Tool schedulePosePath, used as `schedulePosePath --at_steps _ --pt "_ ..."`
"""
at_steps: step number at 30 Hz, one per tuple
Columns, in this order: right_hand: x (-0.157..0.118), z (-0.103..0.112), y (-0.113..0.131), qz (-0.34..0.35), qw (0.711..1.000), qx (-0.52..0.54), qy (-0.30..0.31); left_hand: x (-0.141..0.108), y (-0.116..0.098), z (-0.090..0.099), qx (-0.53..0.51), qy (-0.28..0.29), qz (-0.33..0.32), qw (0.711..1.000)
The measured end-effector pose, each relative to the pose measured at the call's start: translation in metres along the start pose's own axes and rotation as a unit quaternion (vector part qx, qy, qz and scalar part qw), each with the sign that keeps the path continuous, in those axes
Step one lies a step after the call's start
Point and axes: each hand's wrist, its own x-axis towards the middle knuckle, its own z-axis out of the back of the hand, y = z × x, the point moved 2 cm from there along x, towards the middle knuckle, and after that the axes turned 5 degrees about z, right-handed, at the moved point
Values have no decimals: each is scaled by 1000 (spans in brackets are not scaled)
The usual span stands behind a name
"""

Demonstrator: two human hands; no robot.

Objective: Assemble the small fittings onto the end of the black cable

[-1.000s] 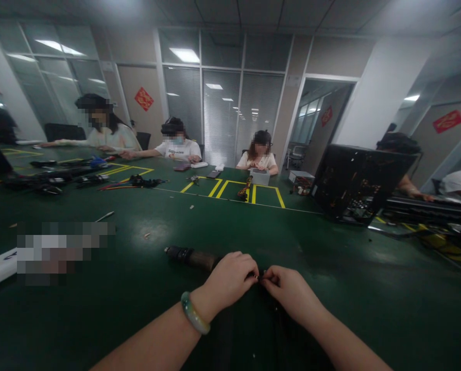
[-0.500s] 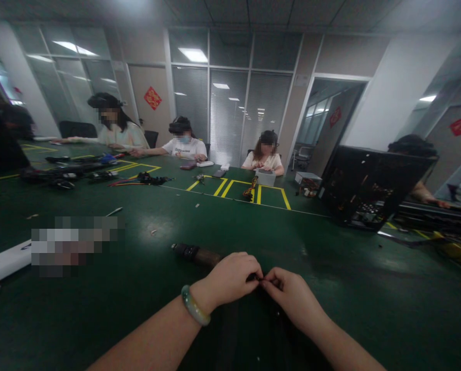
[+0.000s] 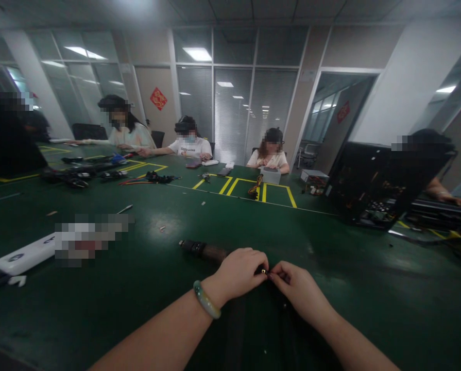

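My left hand (image 3: 242, 270), with a green bangle at its wrist, is closed. Its thumb and fingers pinch a small dark piece (image 3: 263, 271) that shows a gold-coloured spot. Fingertips of my right hand (image 3: 296, 284) are pinched together right beside that piece; what they hold is too small to make out. Beyond my left hand lies a dark, cable-like length (image 3: 214, 253) with a black end piece (image 3: 193, 248) and a small metallic tip. The left hand hides its near part. Dark strands, hard to make out, run below both hands.
A white power strip (image 3: 25, 255) lies left on the green table (image 3: 156, 309). Further back are black parts with cables (image 3: 156, 178), an orange-black bundle (image 3: 255, 186) and a grey box (image 3: 271, 175). A black computer case (image 3: 357, 180) stands right. Several people sit around.
The view has shifted, so most things appear further right. The gold-coloured spot now shows between my left fingers. Both hands stay pinched close together.
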Motion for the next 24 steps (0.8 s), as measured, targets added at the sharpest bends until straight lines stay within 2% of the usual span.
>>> schedulePosePath --at_steps 11,24 --pt "-1 -2 -12 -46 999 9 28 0 -1 2 12 7 -13 1000" --pt "0 0 -11 -41 998 44 26 0 1 2 -17 8 -10 1000"
